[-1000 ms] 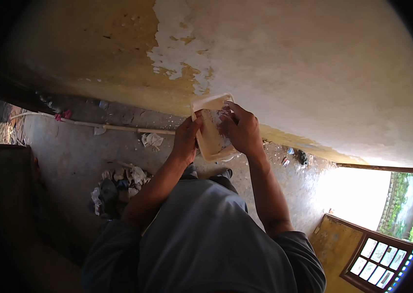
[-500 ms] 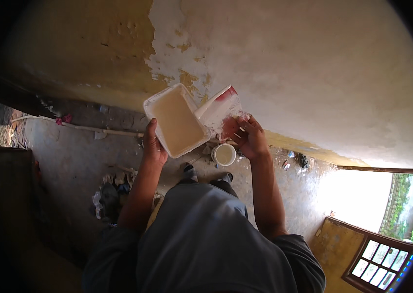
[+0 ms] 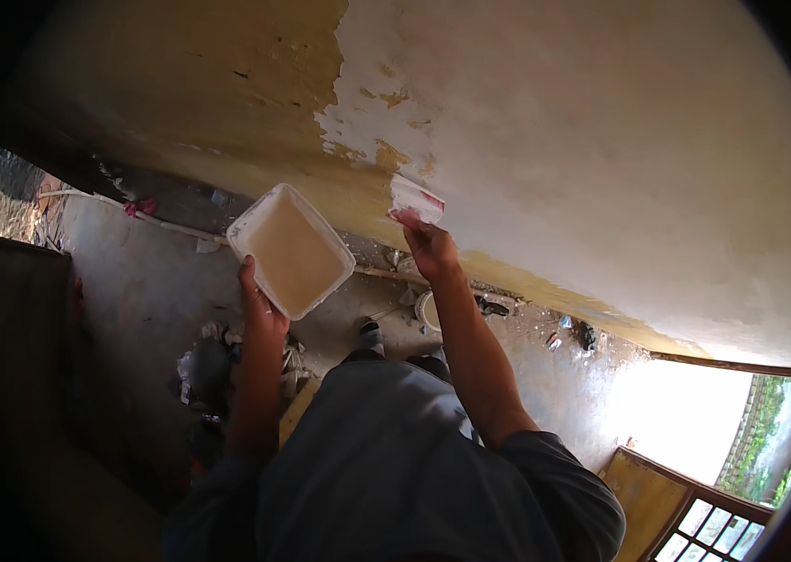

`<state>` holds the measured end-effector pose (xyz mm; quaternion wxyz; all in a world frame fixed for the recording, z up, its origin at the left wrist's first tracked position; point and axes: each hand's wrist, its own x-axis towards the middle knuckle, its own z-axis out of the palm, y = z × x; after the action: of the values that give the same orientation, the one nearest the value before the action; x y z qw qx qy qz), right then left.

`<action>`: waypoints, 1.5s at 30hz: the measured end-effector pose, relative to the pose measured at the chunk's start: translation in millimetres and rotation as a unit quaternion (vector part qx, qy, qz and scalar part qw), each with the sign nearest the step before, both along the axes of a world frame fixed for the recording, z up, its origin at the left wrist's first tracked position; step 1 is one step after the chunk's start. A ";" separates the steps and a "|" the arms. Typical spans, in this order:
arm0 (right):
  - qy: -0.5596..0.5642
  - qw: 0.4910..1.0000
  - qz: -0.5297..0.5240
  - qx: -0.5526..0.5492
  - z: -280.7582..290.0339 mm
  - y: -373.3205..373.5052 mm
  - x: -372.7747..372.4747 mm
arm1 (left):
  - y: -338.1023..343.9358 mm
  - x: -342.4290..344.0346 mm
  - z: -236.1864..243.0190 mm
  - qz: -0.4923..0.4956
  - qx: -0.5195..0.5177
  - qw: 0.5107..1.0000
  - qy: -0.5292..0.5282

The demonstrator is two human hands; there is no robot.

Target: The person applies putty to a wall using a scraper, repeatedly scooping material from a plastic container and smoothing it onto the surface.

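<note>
My left hand [image 3: 263,307] grips the near left edge of a white rectangular tub [image 3: 324,220], which is tilted and holds a smooth beige paste. In my right hand [image 3: 433,251] is a flat white putty spreader [image 3: 419,199] with red marks and smears on its face. The spreader is up against the wall [image 3: 527,140], or very close to it, by the edge where whitish coating meets flaking yellow paint. Whether its blade touches the wall I cannot tell. My fingers hide its near end.
A round white bucket [image 3: 427,309] stands on the floor, partly behind my right forearm. A long pale pipe [image 3: 175,225] lies along the wall's base amid debris. Dark bags and scraps [image 3: 211,370] sit left of my feet. A bright doorway [image 3: 676,412] opens at right.
The spreader has moved from beside the tub's right edge up to the wall with my right hand. The tub has shifted left with my left hand, and the view has turned slightly.
</note>
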<state>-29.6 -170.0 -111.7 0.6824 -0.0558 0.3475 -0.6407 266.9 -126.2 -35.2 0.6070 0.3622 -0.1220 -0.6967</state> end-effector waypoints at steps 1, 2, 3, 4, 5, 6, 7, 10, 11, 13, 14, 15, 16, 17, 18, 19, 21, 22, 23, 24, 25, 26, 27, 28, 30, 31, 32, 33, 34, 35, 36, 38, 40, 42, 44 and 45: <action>0.023 0.999 -0.022 -0.007 6.0 -8.1 -0.8 | -0.4 -0.1 -2.0 0.000 -0.003 1.000 0.008; 0.007 0.998 -0.066 -0.016 22.5 -20.6 -3.6 | -1.3 -1.1 -4.0 -0.001 -0.011 1.000 0.015; -0.039 0.995 -0.093 -0.026 22.2 -34.1 -30.7 | -1.9 -5.8 -2.9 -0.013 -0.018 1.000 0.022; -0.040 0.990 -0.138 0.015 31.3 -48.1 -55.3 | 0.2 -8.0 -3.0 -0.021 -0.020 0.999 0.027; -0.038 0.989 -0.144 0.003 67.9 -57.0 -56.9 | 3.4 -3.6 -5.2 -0.015 -0.013 1.000 0.024; -0.013 0.994 -0.111 -0.017 108.7 -53.5 -52.9 | 6.4 0.8 -6.8 -0.011 -0.003 1.000 0.022; -0.026 0.994 -0.105 -0.007 138.1 -46.3 -51.5 | 8.3 1.4 -7.8 -0.010 0.003 1.000 0.023; 0.076 0.995 -0.057 -0.019 146.0 -4.8 -28.4 | 13.5 1.1 -1.2 -0.006 0.026 1.000 0.016; 0.108 0.992 -0.053 0.041 126.1 7.9 -20.6 | 13.4 0.2 0.0 -0.006 0.027 0.999 0.016; 0.101 0.993 0.024 0.052 62.8 18.5 -14.4 | 12.4 -3.2 1.9 -0.005 0.030 0.999 0.013; 0.112 0.988 0.047 0.097 28.4 14.4 -11.6 | 10.7 -4.9 3.2 -0.009 0.025 0.999 0.018; 0.102 0.988 0.042 0.112 10.6 6.9 -2.6 | 11.1 -4.7 3.3 -0.009 0.023 0.999 0.022; 0.091 0.987 0.035 0.128 -3.2 -0.8 3.3 | 12.7 -3.3 3.8 -0.011 0.023 0.999 0.024; 0.057 0.989 0.034 0.129 -16.2 -12.5 -1.2 | 12.4 -3.5 4.3 -0.013 0.022 0.999 0.027; 0.023 0.991 0.027 0.129 -27.8 -26.9 -9.4 | 10.7 -5.3 3.8 -0.021 0.020 0.999 0.031; -0.012 0.991 0.020 0.129 -32.7 -39.6 -17.1 | 10.7 -7.2 3.5 -0.029 0.018 0.999 0.034; 0.014 0.999 -0.004 0.034 12.5 -65.4 -15.2 | 14.2 -3.0 2.9 -0.022 0.020 0.999 0.034; -0.024 0.999 0.014 0.027 43.4 -72.5 -21.8 | 15.2 -1.6 3.2 -0.017 0.021 0.999 0.035; -0.008 1.000 0.026 -0.004 77.4 -69.0 -22.2 | 16.5 0.3 3.3 -0.013 0.021 0.999 0.035; 0.008 0.999 0.035 -0.036 107.5 -60.6 -21.6 | 17.1 0.5 4.0 -0.012 0.021 0.999 0.035; 0.035 0.999 0.004 -0.023 126.9 -48.7 -19.1 | 17.9 0.7 3.6 -0.013 0.022 0.999 0.035; 0.063 0.998 -0.028 -0.008 143.3 -31.8 -16.0 | 20.7 1.2 2.8 -0.010 0.029 0.999 0.031; 0.092 0.994 -0.060 0.000 151.7 -19.0 -13.6 | 19.8 0.8 2.1 -0.007 0.031 0.999 0.028; 0.090 0.995 -0.041 0.021 132.7 -9.0 -13.1 | 19.4 1.3 0.9 -0.003 0.033 0.999 0.025; 0.150 0.988 0.022 0.034 94.8 8.0 -10.1 | 19.1 1.7 -3.6 -0.024 0.024 0.998 0.051; 0.150 0.986 0.022 0.072 66.5 8.8 -14.2 | 18.9 1.9 -3.7 -0.035 0.020 0.997 0.063; 0.150 0.982 0.021 0.109 33.2 8.5 -20.4 | 17.8 -0.6 -0.4 -0.038 0.021 0.997 0.061; 0.150 0.978 0.021 0.146 8.8 6.6 -26.1 | 17.6 -5.0 3.6 -0.038 0.023 0.997 0.059; 0.124 0.980 0.004 0.154 -4.6 0.9 -32.3 | 16.6 -7.7 6.3 -0.040 0.026 0.997 0.057; 0.098 0.982 -0.015 0.161 -13.7 -8.3 -41.2 | 14.2 -9.8 5.3 -0.050 0.024 0.997 0.057; 0.069 0.982 -0.027 0.171 -6.2 -16.8 -38.2 | 13.7 -7.7 1.7 -0.054 0.024 0.997 0.055; 0.066 0.991 -0.048 0.103 12.1 -36.0 -59.2 | 12.7 -8.5 -0.9 -0.071 0.019 0.996 0.056; 0.104 0.991 -0.045 0.065 80.1 -37.2 -44.2 | 17.7 -1.6 -4.6 -0.066 0.018 0.996 0.056; 0.100 0.993 -0.055 0.022 122.4 -19.2 -32.1 | 16.8 -2.2 -3.7 -0.060 0.021 0.996 0.062; 0.103 0.993 -0.051 -0.001 125.7 2.3 -16.5 | 19.2 -2.6 -0.6 -0.062 0.032 0.996 0.060; 0.103 0.994 -0.022 0.003 117.4 8.3 -7.8 | 18.8 -4.1 0.2 -0.062 0.037 0.996 0.056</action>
<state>-37.3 -161.7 5.7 0.6287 -0.1117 0.4192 -0.6453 262.8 -107.5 -35.1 0.5549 0.3361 -0.0843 -0.7563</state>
